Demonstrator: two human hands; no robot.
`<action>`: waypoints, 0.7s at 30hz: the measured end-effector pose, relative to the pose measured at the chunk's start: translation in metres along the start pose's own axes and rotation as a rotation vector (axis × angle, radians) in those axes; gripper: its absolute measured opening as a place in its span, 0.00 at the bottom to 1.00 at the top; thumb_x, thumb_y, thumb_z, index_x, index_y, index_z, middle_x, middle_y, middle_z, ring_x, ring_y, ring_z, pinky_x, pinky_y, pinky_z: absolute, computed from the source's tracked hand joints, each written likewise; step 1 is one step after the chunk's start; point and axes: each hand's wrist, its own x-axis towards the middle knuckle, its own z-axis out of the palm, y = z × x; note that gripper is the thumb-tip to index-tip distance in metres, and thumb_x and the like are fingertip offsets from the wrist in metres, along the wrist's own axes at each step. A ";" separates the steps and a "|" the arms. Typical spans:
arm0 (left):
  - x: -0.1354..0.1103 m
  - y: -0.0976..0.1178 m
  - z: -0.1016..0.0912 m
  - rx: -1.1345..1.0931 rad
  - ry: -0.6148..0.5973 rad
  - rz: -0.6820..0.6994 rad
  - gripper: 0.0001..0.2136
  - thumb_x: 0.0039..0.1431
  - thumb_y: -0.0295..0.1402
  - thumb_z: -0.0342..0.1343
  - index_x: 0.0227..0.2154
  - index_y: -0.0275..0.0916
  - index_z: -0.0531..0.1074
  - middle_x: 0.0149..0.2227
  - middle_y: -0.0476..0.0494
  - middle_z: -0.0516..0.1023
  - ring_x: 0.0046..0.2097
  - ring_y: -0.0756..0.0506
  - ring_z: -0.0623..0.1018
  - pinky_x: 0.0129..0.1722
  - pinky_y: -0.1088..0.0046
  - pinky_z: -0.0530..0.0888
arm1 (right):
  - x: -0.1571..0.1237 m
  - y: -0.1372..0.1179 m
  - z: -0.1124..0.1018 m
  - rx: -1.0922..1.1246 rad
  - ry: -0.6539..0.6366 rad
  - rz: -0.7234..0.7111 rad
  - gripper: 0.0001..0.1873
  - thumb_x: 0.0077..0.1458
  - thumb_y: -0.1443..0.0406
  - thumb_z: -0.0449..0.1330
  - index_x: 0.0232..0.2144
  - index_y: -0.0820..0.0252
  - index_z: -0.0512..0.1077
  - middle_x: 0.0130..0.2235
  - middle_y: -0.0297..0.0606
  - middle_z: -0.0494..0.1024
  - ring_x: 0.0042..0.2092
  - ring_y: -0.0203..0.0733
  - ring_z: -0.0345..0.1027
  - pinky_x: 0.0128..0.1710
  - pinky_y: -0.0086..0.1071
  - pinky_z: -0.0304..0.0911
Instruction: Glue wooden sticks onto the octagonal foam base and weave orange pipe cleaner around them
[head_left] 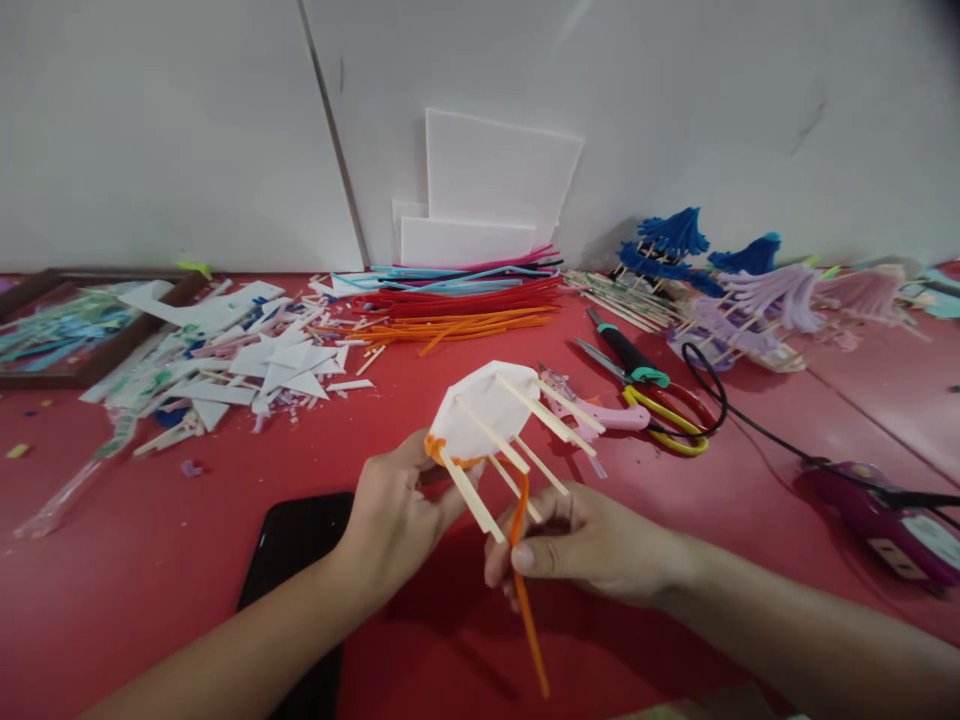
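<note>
My left hand [405, 510] grips the edge of a white foam board base [487, 405], which is tilted up above the table. Several pale wooden sticks [491, 435] stand out from the base toward me. Along its lower left edge runs an orange strip of pipe cleaner. Between the thumb and fingers of my right hand [577, 545] is pinched an orange pipe cleaner [531, 620]. Its upper end rises to the sticks and base, and its loose end hangs down. Some fingers of my left hand are hidden behind the base.
A black phone [300, 540] lies under my left forearm. Foam scraps [247, 360] cover the left side, with pipe cleaners [457, 295] at the back. Yellow-and-red-handled scissors [675, 420], a pink glue gun [600, 412], a cable and blue and lilac models [772, 300] are on the right.
</note>
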 end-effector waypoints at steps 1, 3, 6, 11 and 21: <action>0.000 0.000 0.000 -0.013 -0.010 0.003 0.07 0.46 0.28 0.63 0.31 0.41 0.79 0.30 0.48 0.83 0.30 0.43 0.80 0.33 0.73 0.75 | 0.002 0.001 -0.001 0.020 0.039 -0.027 0.11 0.48 0.61 0.66 0.31 0.63 0.77 0.30 0.34 0.78 0.33 0.31 0.71 0.40 0.29 0.65; 0.000 0.001 0.001 -0.020 -0.043 0.026 0.08 0.46 0.27 0.63 0.31 0.41 0.80 0.30 0.48 0.83 0.28 0.44 0.80 0.33 0.74 0.76 | 0.005 0.003 -0.002 0.084 0.093 -0.081 0.10 0.45 0.62 0.68 0.29 0.63 0.75 0.27 0.33 0.77 0.30 0.31 0.70 0.36 0.29 0.65; 0.000 0.001 0.002 -0.028 -0.088 0.060 0.08 0.48 0.28 0.62 0.34 0.42 0.79 0.33 0.47 0.83 0.32 0.44 0.81 0.36 0.74 0.76 | 0.006 0.003 0.000 0.173 0.094 -0.106 0.08 0.46 0.65 0.67 0.28 0.65 0.74 0.25 0.33 0.76 0.28 0.32 0.70 0.35 0.30 0.65; 0.000 -0.003 0.003 -0.158 -0.009 0.002 0.10 0.48 0.29 0.63 0.35 0.41 0.78 0.38 0.45 0.82 0.40 0.41 0.81 0.42 0.71 0.76 | 0.005 -0.003 -0.001 0.474 -0.027 0.030 0.08 0.45 0.67 0.57 0.31 0.65 0.71 0.28 0.38 0.76 0.31 0.40 0.73 0.35 0.37 0.69; 0.009 -0.001 -0.004 -0.029 0.137 -0.048 0.09 0.44 0.28 0.63 0.32 0.40 0.77 0.35 0.46 0.83 0.37 0.42 0.81 0.38 0.74 0.76 | 0.002 -0.007 -0.003 0.533 0.117 0.034 0.10 0.57 0.62 0.55 0.28 0.63 0.68 0.24 0.30 0.67 0.18 0.25 0.51 0.15 0.19 0.45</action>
